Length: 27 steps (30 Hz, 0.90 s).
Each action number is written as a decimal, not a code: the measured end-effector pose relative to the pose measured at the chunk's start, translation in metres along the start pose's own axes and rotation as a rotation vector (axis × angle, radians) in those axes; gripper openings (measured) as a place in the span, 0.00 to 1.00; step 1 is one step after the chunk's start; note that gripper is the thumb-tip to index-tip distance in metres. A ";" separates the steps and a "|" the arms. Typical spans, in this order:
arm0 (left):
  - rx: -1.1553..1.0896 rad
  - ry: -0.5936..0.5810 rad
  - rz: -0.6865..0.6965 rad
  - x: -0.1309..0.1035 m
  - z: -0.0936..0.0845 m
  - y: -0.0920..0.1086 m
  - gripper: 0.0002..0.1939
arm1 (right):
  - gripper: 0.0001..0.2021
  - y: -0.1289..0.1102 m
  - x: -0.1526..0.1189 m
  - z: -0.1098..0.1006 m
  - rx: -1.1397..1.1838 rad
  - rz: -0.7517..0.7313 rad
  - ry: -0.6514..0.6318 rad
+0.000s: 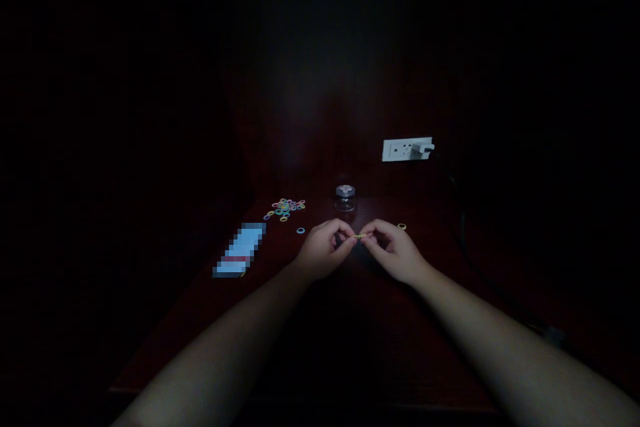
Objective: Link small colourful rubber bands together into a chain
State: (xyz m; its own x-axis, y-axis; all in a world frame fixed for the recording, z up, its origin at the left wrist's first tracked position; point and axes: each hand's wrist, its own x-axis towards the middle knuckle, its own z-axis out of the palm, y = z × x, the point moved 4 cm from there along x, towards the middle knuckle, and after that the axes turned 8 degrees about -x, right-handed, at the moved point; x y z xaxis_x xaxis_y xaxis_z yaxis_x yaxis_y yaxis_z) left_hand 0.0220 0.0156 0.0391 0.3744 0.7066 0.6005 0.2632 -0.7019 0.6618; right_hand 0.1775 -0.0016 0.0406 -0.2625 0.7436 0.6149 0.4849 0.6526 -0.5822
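My left hand [326, 247] and my right hand [393, 250] meet over the middle of the dark red table. Between their pinched fingertips is a small yellow hair tie [359, 236], held from both sides and partly covered by the fingers. To the left lies a pile of colourful hair ties [284, 207]. A single blue hair tie [301, 231] rests apart from it, close to my left hand. Just beyond my right hand is another yellowish hair tie [402, 227]. A clear lidded jar [345, 199] stands upright behind my hands.
A phone with a lit, pixelated screen [240, 250] lies on the table's left side. On the back wall a white socket plate [407, 149] has a plug in it. A dark cable [463, 227] runs down from there along the right side. The surroundings are very dark.
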 end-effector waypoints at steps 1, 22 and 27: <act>0.001 0.004 0.003 0.000 0.000 0.001 0.06 | 0.06 -0.001 0.000 -0.001 0.002 -0.004 0.002; -0.023 -0.005 0.067 0.000 -0.001 0.002 0.04 | 0.05 0.002 -0.001 -0.002 -0.034 -0.019 0.009; 0.002 0.016 0.102 0.001 -0.002 0.005 0.03 | 0.06 0.005 0.000 0.000 -0.013 0.013 -0.005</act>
State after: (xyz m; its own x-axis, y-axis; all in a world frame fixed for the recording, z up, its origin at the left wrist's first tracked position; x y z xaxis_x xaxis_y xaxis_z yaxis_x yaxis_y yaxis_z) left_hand 0.0224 0.0127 0.0440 0.3849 0.6331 0.6716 0.2262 -0.7702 0.5963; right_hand 0.1796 0.0011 0.0376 -0.2600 0.7526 0.6050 0.4991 0.6411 -0.5830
